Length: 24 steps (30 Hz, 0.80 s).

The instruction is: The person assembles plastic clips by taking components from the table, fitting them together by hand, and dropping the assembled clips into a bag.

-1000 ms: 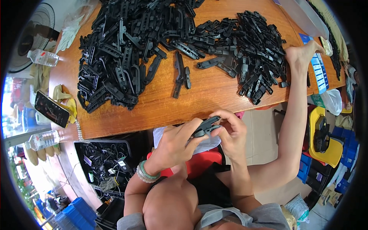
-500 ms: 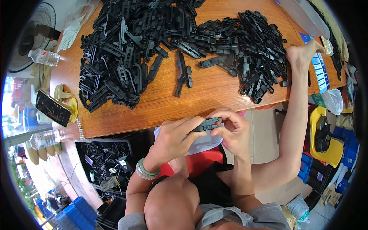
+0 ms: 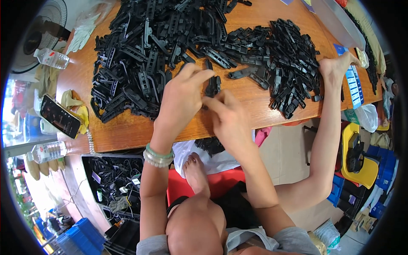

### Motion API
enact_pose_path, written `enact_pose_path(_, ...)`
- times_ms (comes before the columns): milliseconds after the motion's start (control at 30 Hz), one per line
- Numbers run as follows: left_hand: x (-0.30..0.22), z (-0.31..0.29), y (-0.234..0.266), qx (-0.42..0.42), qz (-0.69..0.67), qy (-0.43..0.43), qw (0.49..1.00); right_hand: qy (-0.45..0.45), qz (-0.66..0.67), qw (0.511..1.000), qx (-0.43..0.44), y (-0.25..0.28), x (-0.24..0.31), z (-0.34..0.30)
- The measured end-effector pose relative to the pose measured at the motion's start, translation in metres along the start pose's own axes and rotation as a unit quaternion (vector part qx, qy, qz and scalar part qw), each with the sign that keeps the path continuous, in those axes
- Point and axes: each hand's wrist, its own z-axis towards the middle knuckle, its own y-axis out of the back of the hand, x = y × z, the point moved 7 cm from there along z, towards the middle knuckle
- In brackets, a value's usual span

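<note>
Both my hands are over the near part of the wooden table (image 3: 170,135). My left hand (image 3: 182,94), with pale bangles at its wrist, is at the near edge of a large heap of black plastic parts (image 3: 140,55). Its fingers are bent but apart, and I see nothing held in them. My right hand (image 3: 229,117) is just beside it, fingers loosely spread over the lower end of a long black plastic part (image 3: 208,88). A short black plastic part (image 3: 218,83) lies alongside that one. My fingers partly hide the long part.
A second heap of black parts (image 3: 293,63) lies on the right, beside my bare foot (image 3: 335,66). A phone (image 3: 60,117) leans at the left table edge, near a plastic bottle (image 3: 52,58). Below stands a bin (image 3: 87,163) of dark parts and cables.
Both hands have moved from in front of the table edge up over the tabletop. The dark plastic part they held between them is no longer visible in them.
</note>
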Motion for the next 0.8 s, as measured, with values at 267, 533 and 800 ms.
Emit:
enact_pose_path(267, 0.005, 0.006, -0.015, 0.094, 0.115, -0.017, 0.989, -0.058, -0.06, 0.996, 0.008, -0.004, -0.002, -0.016)
enact_pose_path(533, 0.013, -0.037, -0.019, 0.04, -0.246, 0.159, 0.955, -0.169, 0.159, 0.971, -0.066, 0.039, -0.03, -0.042)
enact_pose_path(800, -0.012, -0.06, -0.029, 0.186, -0.303, 0.223, 0.908, -0.1, 0.28, 0.95, -0.092, 0.044, -0.025, -0.045)
